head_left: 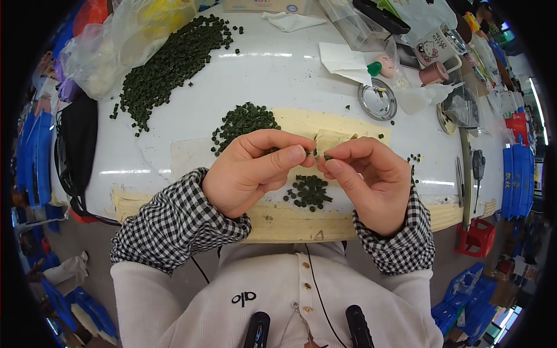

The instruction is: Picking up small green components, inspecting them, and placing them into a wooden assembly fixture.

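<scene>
My left hand (pixel 246 168) pinches a small dark green piece (pixel 308 152) between thumb and forefinger. Close beside it, my right hand (pixel 377 182) grips another small dark green piece (pixel 328 157) at its fingertips. A narrow gap separates the two pinches; the pieces are too small to name. Below the fingers lies a small pile of dark green round pieces (pixel 310 192). A second pile (pixel 246 122) sits just beyond my left hand, and a far larger heap (pixel 174 66) spreads across the table's far left.
Yellowish tape (pixel 290 232) covers the white table's near edge. Clear plastic bags (pixel 98 58) lie at the far left, a black pouch (pixel 78 145) at the left edge. On the right are a round metal dish (pixel 377 100), white paper (pixel 343 61), a mug (pixel 436 46) and a screwdriver (pixel 478 165).
</scene>
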